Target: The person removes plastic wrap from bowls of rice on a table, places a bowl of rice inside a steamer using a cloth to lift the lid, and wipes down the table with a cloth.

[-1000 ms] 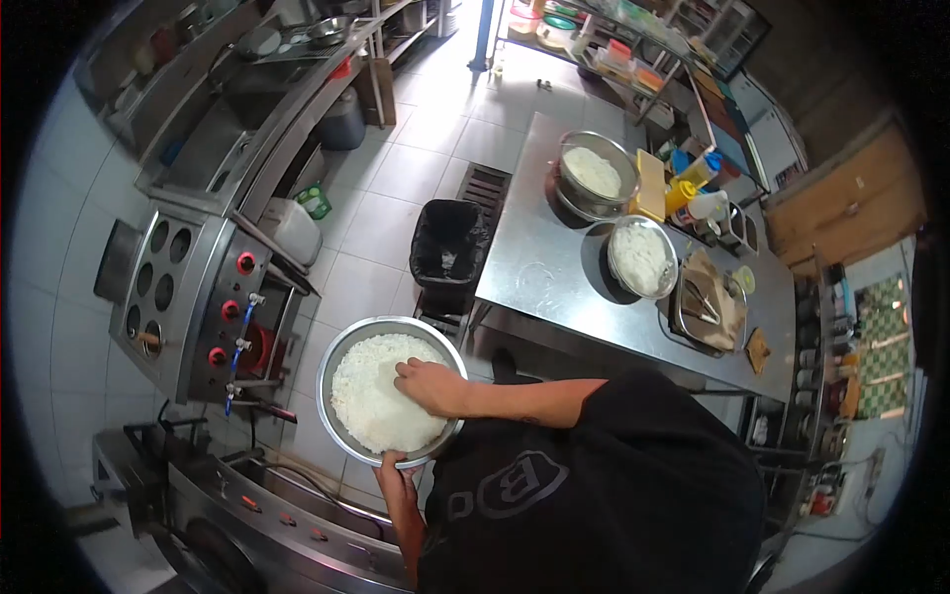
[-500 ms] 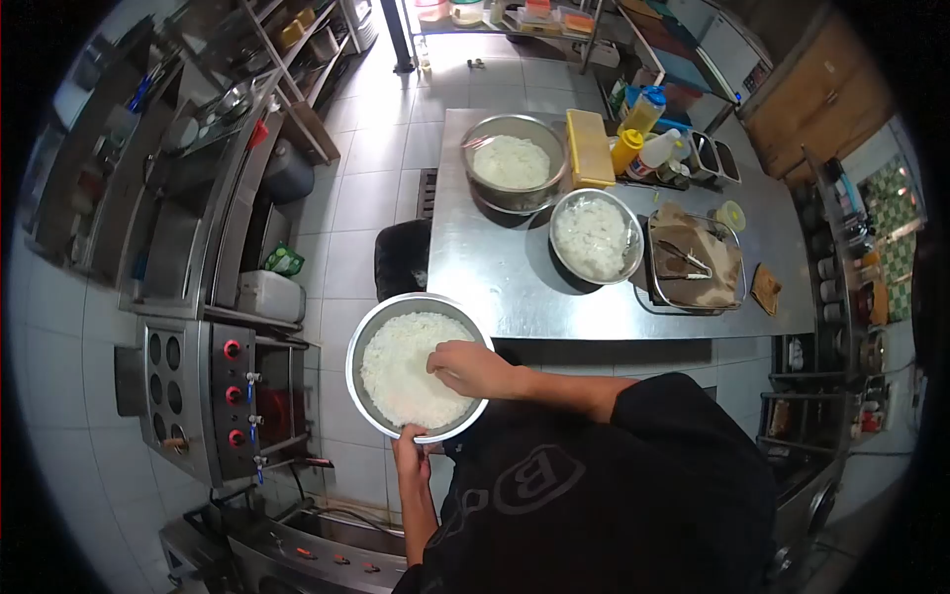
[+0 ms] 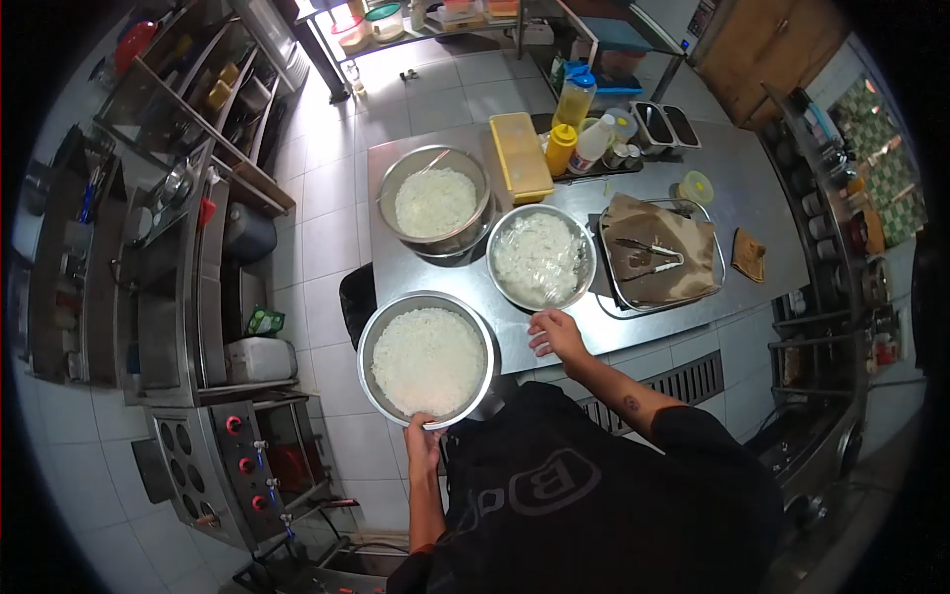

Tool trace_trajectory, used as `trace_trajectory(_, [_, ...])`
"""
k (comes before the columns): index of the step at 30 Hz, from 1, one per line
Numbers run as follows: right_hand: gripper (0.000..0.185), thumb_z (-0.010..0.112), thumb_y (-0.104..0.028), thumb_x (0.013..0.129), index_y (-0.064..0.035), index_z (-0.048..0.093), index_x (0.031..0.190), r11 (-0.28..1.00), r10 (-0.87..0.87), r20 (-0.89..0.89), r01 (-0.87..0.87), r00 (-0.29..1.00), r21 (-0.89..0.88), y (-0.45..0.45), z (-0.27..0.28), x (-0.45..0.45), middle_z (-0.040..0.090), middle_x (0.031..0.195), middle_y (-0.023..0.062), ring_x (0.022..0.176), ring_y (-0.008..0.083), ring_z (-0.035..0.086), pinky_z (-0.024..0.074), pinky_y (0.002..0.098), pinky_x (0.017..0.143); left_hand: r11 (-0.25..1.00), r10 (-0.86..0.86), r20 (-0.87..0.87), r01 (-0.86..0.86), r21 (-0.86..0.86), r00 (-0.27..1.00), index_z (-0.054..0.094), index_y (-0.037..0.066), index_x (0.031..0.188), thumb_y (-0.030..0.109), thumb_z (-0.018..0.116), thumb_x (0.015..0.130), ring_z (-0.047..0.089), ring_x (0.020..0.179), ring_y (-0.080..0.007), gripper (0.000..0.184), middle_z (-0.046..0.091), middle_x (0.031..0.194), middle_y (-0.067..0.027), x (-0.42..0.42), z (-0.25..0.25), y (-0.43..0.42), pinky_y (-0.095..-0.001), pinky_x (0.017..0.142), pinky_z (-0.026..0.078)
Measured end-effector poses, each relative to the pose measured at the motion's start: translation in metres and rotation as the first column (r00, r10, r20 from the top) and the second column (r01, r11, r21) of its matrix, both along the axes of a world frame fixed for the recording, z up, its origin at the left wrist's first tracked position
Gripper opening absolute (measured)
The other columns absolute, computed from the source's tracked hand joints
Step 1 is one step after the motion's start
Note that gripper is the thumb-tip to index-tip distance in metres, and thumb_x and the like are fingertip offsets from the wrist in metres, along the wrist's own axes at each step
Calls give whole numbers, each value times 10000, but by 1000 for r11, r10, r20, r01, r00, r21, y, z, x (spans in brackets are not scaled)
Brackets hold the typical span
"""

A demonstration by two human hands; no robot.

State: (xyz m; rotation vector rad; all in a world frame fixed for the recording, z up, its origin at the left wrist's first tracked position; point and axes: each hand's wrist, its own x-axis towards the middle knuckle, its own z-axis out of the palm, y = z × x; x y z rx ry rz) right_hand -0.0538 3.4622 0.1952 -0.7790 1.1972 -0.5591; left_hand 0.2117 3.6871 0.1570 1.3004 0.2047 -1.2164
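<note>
My left hand grips the near rim of a wide metal bowl, with the fingers mostly hidden beneath it. White rice fills the bowl, which overlaps the table's front left corner in view. Away from that bowl, my right hand hovers by the table edge with loosely bent fingers and nothing visible in them. Just beyond it stands a smaller metal bowl of white food under clear plastic film. Farther back is a metal pot of rice with a utensil handle against its rim.
On the steel table are a yellow container, a yellow squeeze bottle and a tray with brown paper and tongs. A brown cloth lies to the right. A stove stands at lower left.
My right hand has left the rice in the large bowl and moved right, near the film-covered bowl. My left hand still holds the rim. The view has shifted, bringing the table nearer the bowl.
</note>
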Motion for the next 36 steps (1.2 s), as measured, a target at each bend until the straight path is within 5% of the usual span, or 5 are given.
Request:
trace_trajectory(7, [413, 632, -219, 937, 27, 483, 1234, 837, -490, -82, 494, 868, 233, -27, -60, -21, 590, 1117, 213, 940, 324, 692, 614, 384, 699, 983, -182, 12, 182, 38, 983, 563, 41, 964, 95, 613, 762, 643, 787, -224, 214, 592, 872, -63, 39, -27, -20, -387, 665, 576])
trace_trajectory(20, [335, 603, -116, 859, 27, 500, 1143, 791, -582, 41, 555, 812, 257, 25, -60, -49, 616, 963, 191, 781, 295, 705, 621, 376, 647, 950, -302, -53, 296, -103, 952, 447, -49, 1303, 206, 624, 851, 719, 919, -330, 548, 644, 1135, -218, 54, -33, -34, -412, 647, 636])
trace_trajectory(28, [449, 502, -255, 861, 11, 551, 1219, 817, -507, 109, 436, 855, 378, 88, -57, -99, 680, 1034, 185, 890, 322, 706, 581, 454, 771, 960, -239, -19, 234, -157, 971, 254, 6, 1480, 759, 355, 944, 571, 1216, -446, 930, 316, 1535, -270, 43, -18, 7, -565, 832, 600])
trace_trajectory(32, [503, 454, -318, 871, 34, 610, 1195, 820, -518, 257, 388, 816, 421, 90, -79, -120, 686, 1113, 217, 993, 370, 675, 555, 474, 891, 982, 116, 9, -116, 149, 993, 502, 18, 1152, 640, 406, 994, 660, 913, -337, 649, 592, 1015, -169, 46, -131, 48, -459, 740, 603])
trace_trajectory(36, [313, 452, -294, 1023, -79, 639, 1153, 863, -453, 304, 326, 838, 386, 86, -141, -140, 684, 1041, 75, 964, 252, 642, 520, 484, 966, 941, -332, -444, 258, -219, 832, 592, 75, 741, 264, 565, 960, 562, 512, -221, 290, 521, 591, -24, 42, -223, 65, -374, 464, 492])
